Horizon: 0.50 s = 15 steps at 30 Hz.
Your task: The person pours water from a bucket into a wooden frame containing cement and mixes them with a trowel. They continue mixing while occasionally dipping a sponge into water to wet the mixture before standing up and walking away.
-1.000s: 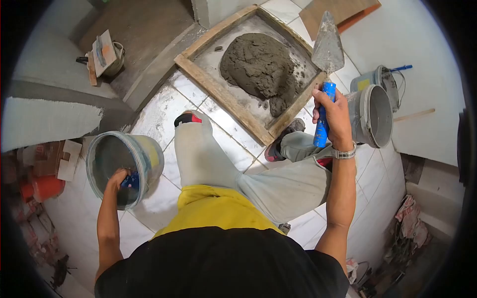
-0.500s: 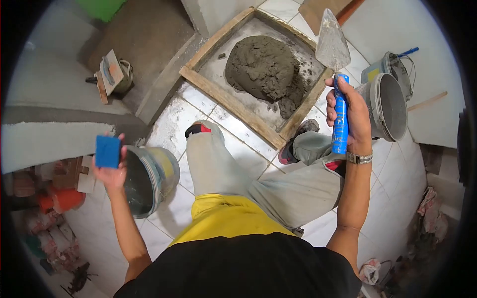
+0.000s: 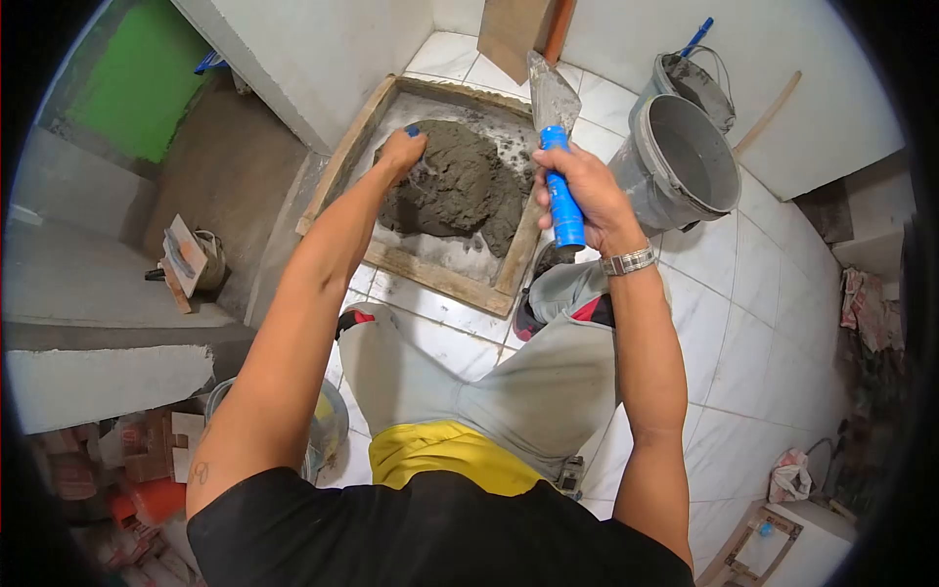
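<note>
My left hand (image 3: 401, 152) reaches forward over the wooden-framed mixing tray (image 3: 347, 157) and closes on a blue sponge (image 3: 413, 130), only a corner of which shows, pressed at the left edge of the grey mortar pile (image 3: 452, 191). My right hand (image 3: 577, 186) grips the blue handle of a trowel (image 3: 554, 157), its blade pointing up and away over the tray's right side. A metal watch (image 3: 628, 261) sits on my right wrist.
Two grey buckets (image 3: 685, 161) stand right of the tray, the farther one (image 3: 696, 80) with a blue tool in it. A water bucket (image 3: 328, 421) sits by my left leg. A float and tub (image 3: 186, 262) lie on the grey ledge at left. Bricks and rubble (image 3: 127, 470) fill the lower left.
My left hand lifted the blue sponge out of the water bucket and carried it forward onto the mortar pile. My right hand with the trowel moved left toward the tray.
</note>
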Each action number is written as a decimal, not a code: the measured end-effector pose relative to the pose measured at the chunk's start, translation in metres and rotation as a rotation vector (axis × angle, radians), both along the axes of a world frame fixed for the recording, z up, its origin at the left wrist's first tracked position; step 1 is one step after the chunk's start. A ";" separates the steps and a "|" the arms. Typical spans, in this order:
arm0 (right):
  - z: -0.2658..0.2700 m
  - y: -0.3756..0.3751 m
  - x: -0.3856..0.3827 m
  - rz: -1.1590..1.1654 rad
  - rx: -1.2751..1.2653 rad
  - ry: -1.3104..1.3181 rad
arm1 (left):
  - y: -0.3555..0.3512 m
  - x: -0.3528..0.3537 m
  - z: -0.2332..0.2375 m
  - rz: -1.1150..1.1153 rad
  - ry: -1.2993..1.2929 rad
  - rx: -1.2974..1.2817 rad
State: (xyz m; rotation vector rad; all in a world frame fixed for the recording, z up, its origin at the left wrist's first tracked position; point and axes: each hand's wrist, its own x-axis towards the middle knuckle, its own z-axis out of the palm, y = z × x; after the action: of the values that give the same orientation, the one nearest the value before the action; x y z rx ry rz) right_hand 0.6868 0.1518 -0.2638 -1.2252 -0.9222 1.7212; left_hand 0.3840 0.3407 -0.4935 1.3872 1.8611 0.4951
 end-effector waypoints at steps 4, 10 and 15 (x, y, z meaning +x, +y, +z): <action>-0.012 -0.005 0.004 0.197 -0.082 -0.386 | -0.007 0.009 0.038 -0.005 -0.028 0.218; -0.055 -0.007 -0.007 0.322 0.013 -0.718 | -0.111 -0.117 0.062 0.072 -0.078 0.635; -0.133 0.055 -0.060 0.663 0.074 -1.029 | -0.302 -0.214 0.110 0.213 0.274 0.653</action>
State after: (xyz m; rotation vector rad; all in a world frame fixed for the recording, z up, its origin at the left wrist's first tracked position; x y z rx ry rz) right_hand 0.6272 0.2073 -0.3967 -1.9300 -2.1600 1.4091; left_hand 0.1703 0.0386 -0.3838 1.7415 2.1892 1.1479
